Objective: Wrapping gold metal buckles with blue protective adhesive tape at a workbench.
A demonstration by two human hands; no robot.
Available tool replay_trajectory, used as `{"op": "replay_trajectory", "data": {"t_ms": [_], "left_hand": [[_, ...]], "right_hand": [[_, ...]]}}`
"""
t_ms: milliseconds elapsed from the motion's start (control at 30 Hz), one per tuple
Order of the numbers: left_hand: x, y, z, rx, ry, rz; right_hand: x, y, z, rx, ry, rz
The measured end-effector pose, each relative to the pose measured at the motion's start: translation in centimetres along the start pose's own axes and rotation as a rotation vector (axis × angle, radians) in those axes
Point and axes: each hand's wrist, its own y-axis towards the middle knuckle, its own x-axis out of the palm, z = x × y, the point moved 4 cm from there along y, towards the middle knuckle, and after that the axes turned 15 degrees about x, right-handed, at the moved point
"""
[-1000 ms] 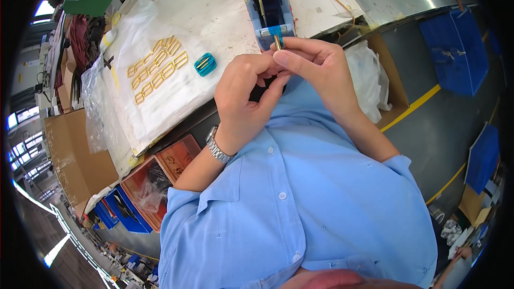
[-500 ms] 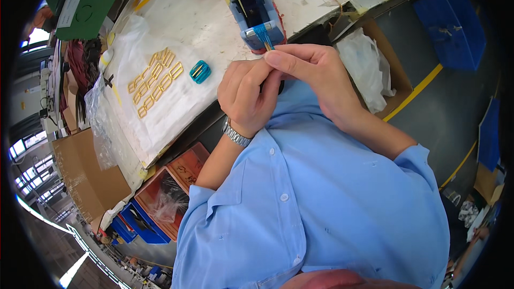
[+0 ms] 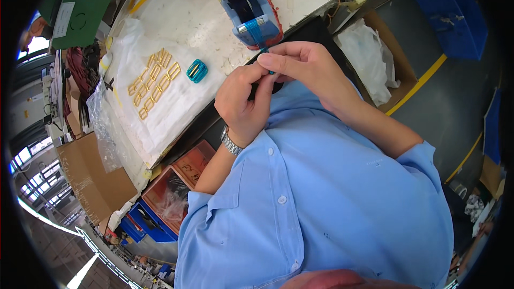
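Note:
A band of glossy blue tape (image 3: 254, 32) runs from the front of a grey-blue tape dispenser (image 3: 243, 2) down to my fingertips. My right hand (image 3: 310, 72) is closed, thumb and forefinger pinching at the tape's end. Just below and left of it, my left hand (image 3: 238, 99) is also closed, its fingers curled and thumb raised against the same small piece. That piece is mostly hidden by the fingers; a bit of blue shows between them. On the table to the left lies a blue-wrapped gold frame bundle (image 3: 197, 71). Beyond it, several gold rectangular frames (image 3: 155, 77) lie in rows.
The frames rest on a white cloth (image 3: 176, 104) on the worn white table (image 3: 300, 0). A green bin (image 3: 88, 0) stands far left. Under the table edge are a red-brown crate (image 3: 166, 192) and a cardboard box with white plastic (image 3: 369, 59). A blue bin (image 3: 450, 16) stands right.
Both hands have shifted slightly down, and the blue tape now stretches further from the dispenser to the fingers. A gold edge seen at the fingertips before is now covered. The whole view has shifted a little.

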Motion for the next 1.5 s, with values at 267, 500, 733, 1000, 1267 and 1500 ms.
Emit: {"op": "replay_trajectory", "data": {"t_ms": [267, 500, 733, 1000, 1267, 1500], "left_hand": [[0.5, 0.1, -1.3, -0.489, -0.402, 0.08], [-0.5, 2.3, -2.4, -0.698, -0.549, 0.02], [-1.2, 4.2, -3.0, -0.836, -0.595, -0.094], [-1.2, 4.5, -3.3, -0.869, -0.576, -0.108], [-0.6, 4.1, -2.8, -0.906, -0.689, -0.019], [1.0, 1.1, -3.4, -1.048, -0.716, -0.062]], "right_hand": [[-0.1, 1.8, -0.7, -0.073, -0.092, -0.004], [-0.8, 2.8, -0.1, -0.152, -0.13, 0.076], [-0.4, 1.2, -1.0, -0.237, -0.247, -0.005], [0.0, 1.0, -1.3, -0.271, -0.277, 0.007], [0.4, 0.1, -1.6, -0.386, -0.219, 0.046], [-1.6, 1.3, 1.2, -0.154, -0.379, 0.013]]}}
